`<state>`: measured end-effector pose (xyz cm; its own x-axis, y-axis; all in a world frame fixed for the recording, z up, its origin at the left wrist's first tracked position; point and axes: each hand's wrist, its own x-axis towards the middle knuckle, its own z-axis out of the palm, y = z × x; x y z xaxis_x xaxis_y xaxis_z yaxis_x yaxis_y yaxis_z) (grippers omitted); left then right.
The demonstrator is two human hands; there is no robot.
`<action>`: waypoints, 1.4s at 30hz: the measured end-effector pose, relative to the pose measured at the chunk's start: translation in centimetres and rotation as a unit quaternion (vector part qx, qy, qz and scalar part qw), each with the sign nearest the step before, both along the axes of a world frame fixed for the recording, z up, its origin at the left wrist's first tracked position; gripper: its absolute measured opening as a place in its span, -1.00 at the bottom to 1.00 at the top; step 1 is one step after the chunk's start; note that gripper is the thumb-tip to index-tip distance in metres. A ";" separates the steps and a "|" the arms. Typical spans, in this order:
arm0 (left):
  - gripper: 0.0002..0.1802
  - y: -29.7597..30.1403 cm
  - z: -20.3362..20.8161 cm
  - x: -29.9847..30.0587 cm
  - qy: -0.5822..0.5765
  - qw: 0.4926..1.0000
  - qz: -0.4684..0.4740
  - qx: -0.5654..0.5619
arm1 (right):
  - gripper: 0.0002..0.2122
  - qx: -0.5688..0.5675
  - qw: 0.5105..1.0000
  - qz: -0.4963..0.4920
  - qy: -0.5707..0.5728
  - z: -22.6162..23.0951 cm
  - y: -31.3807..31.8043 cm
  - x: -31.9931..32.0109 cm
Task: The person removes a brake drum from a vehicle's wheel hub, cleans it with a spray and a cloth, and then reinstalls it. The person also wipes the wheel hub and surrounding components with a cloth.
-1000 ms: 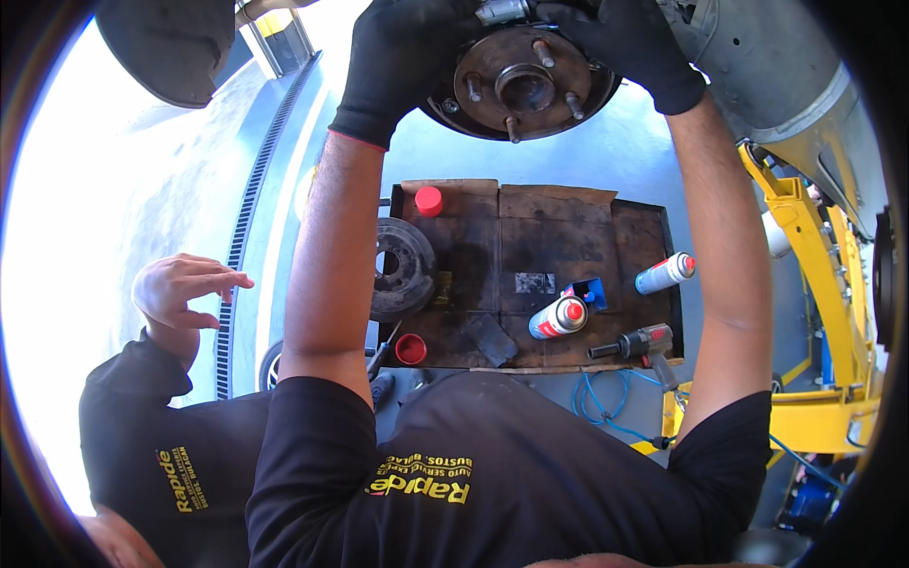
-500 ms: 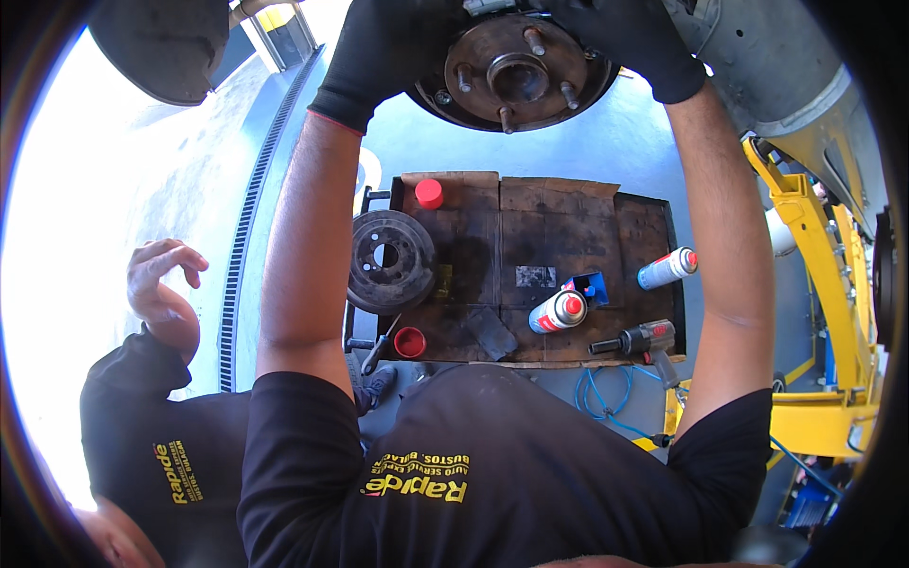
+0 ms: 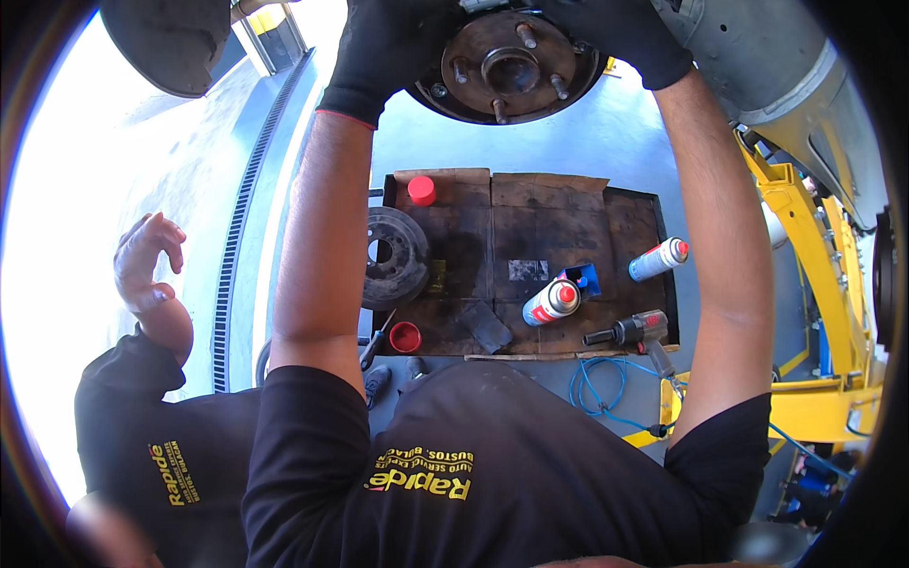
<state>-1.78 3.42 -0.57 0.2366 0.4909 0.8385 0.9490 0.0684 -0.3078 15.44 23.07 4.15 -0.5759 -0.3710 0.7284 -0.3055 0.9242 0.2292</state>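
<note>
My left hand [image 3: 390, 52], in a black glove with a red cuff edge, is at the left side of a rusty wheel hub [image 3: 473, 57] with several studs. On the hub's other side is my right hand [image 3: 625, 40], gloved in black too. Both hands reach to the dark rim of the brake assembly behind the hub. Their fingers merge with the dark parts or lie beyond the upper edge, so their grip is hidden. Below my left forearm, a removed brake drum [image 3: 407, 268] lies on a dark, cardboard-covered cart top [image 3: 544, 210], partly covered by the arm.
On the cart are two spray cans [image 3: 552, 302] [image 3: 658, 259], a blue box [image 3: 580, 278], an impact wrench [image 3: 636, 328], a red cap [image 3: 421, 190], a red open lid [image 3: 405, 337] and a screwdriver [image 3: 374, 346]. A co-worker's hand [image 3: 150, 263] is at left. Yellow lift frame [image 3: 800, 237] stands right.
The cart and hub sit slightly further left in view. Both my hands stay at the hub. The co-worker's hand has risen a little and turned.
</note>
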 end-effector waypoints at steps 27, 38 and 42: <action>-0.43 0.1 1.3 -0.3 0.032 0.999 0.019 -0.012 | -0.76 -0.022 1.000 -0.023 0.002 -0.4 0.4 -0.6; -0.51 -1.5 0.6 -0.1 -0.012 1.000 -0.014 0.025 | -0.65 0.023 0.992 -0.063 0.109 -2.3 -6.7 1.1; -0.66 0.8 -0.4 -1.3 0.008 0.999 -0.029 0.016 | -0.55 0.064 0.962 -0.245 0.100 -5.4 -9.3 3.3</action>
<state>-3.09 4.25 -1.01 0.2775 0.4485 0.8496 0.9465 0.0238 -0.3217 18.72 13.81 -1.22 -0.5576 -0.1842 0.8094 0.2221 0.9064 0.3593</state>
